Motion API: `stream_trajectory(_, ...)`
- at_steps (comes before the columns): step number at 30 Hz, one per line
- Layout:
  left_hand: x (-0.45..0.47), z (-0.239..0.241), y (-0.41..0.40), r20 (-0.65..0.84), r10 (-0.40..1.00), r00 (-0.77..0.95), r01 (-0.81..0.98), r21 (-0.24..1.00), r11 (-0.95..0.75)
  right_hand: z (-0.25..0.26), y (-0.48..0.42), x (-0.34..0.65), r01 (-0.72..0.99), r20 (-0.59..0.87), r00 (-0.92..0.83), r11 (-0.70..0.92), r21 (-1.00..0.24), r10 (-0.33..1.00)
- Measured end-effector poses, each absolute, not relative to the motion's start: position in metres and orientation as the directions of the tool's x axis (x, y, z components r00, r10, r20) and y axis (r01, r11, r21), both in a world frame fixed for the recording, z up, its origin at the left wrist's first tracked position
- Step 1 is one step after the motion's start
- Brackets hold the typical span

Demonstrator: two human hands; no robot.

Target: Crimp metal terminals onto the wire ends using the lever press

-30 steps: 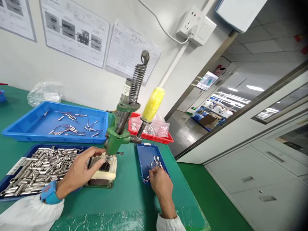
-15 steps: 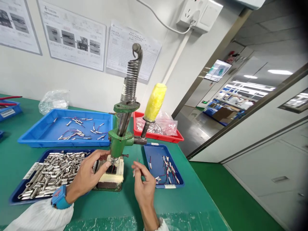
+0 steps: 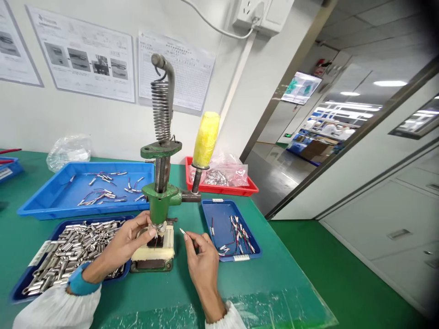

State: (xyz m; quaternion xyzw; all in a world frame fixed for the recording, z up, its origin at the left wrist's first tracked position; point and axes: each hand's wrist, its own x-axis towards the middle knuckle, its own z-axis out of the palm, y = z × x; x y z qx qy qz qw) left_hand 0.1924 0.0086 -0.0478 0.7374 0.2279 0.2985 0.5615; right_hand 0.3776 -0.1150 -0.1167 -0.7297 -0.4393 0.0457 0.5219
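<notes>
A green hand press (image 3: 159,205) with a coil spring and a yellow-wrapped lever handle (image 3: 206,139) stands in front of me. My left hand (image 3: 132,240) reaches in from the left, thumb and fingers closed at the lower end of the ram. What they grip is hidden, though thin wires (image 3: 155,241) hang just below the thumb. Right of the press base (image 3: 152,265), my right hand (image 3: 202,258) pinches a small wired component (image 3: 183,231), its pale tip pointing up and left, apart from the press.
Metal sleeves fill a dark blue tray (image 3: 17,292) at left. Behind it, a larger blue tray (image 3: 55,214) holds wired pieces. More lie in a small blue tray (image 3: 219,210) at right. A red tray (image 3: 236,189) with plastic bags stands behind. The table's right edge borders a green floor (image 3: 308,256).
My right hand has brought the small component up and turned its tip leftward into clear sight. My left hand stays at the ram. The camera view has shifted slightly.
</notes>
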Motion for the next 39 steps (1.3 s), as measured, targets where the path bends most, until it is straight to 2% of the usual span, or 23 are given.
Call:
stream_trajectory(1, 0.188, -0.045, 0.014, 0.164, 0.659, 0.734, 0.023, 0.964, -0.265, -0.116, -0.116, 0.379, 0.629, 0.421, 0.61, -0.086, -0.773, 0.672)
stream_trajectory(3, 0.176, -0.042, 0.027, 0.188, 0.73, 0.657, 0.064, 0.951, -0.303, -0.118, -0.116, 0.381, 0.657, 0.454, 0.608, -0.091, -0.748, 0.652)
stream_trajectory(5, 0.163, -0.042, 0.043, 0.299, 0.851, 0.431, 0.145, 0.908, -0.393, -0.121, -0.116, 0.383, 0.631, 0.435, 0.597, -0.06, -0.773, 0.674)
stream_trajectory(7, 0.149, -0.045, 0.057, 0.431, 0.868, 0.245, 0.307, 0.815, -0.491, -0.126, -0.116, 0.384, 0.572, 0.383, 0.594, -0.037, -0.82, 0.708)
stream_trajectory(9, 0.138, -0.05, 0.065, 0.472, 0.833, 0.289, 0.463, 0.693, -0.553, -0.129, -0.115, 0.383, 0.523, 0.339, 0.602, -0.036, -0.852, 0.723)
stream_trajectory(13, 0.133, -0.061, 0.059, 0.261, 0.784, 0.563, 0.613, 0.505, -0.608, -0.128, -0.115, 0.382, 0.492, 0.316, 0.617, -0.04, -0.87, 0.721)
stream_trajectory(16, 0.139, -0.067, 0.05, 0.186, 0.779, 0.598, 0.689, 0.377, -0.619, -0.121, -0.115, 0.38, 0.453, 0.303, 0.64, -0.029, -0.891, 0.706)
stream_trajectory(18, 0.142, -0.069, 0.047, 0.177, 0.782, 0.598, 0.704, 0.351, -0.618, -0.113, -0.117, 0.373, 0.41, 0.295, 0.666, -0.006, -0.912, 0.685)
stream_trajectory(22, 0.141, -0.071, 0.048, 0.198, 0.763, 0.616, 0.668, 0.382, -0.639, -0.093, -0.119, 0.341, 0.349, 0.315, 0.696, 0.08, -0.934, 0.645)
stream_trajectory(25, 0.139, -0.071, 0.05, 0.218, 0.746, 0.63, 0.636, 0.406, -0.656, -0.081, -0.114, 0.312, 0.313, 0.316, 0.665, 0.132, -0.941, 0.677)
stream_trajectory(32, 0.141, -0.069, 0.049, 0.285, 0.728, 0.624, 0.571, 0.469, -0.673, -0.086, -0.093, 0.297, 0.128, 0.108, 0.598, 0.038, -0.991, 0.794)
stream_trajectory(35, 0.145, -0.064, 0.045, 0.358, 0.741, 0.568, 0.494, 0.572, -0.654, -0.094, -0.089, 0.304, 0.158, 0.076, 0.571, -0.018, -0.987, 0.817)
stream_trajectory(39, 0.155, -0.059, 0.035, 0.363, 0.798, 0.482, 0.305, 0.784, -0.541, -0.097, -0.086, 0.306, 0.308, 0.149, 0.601, -0.056, -0.95, 0.785)
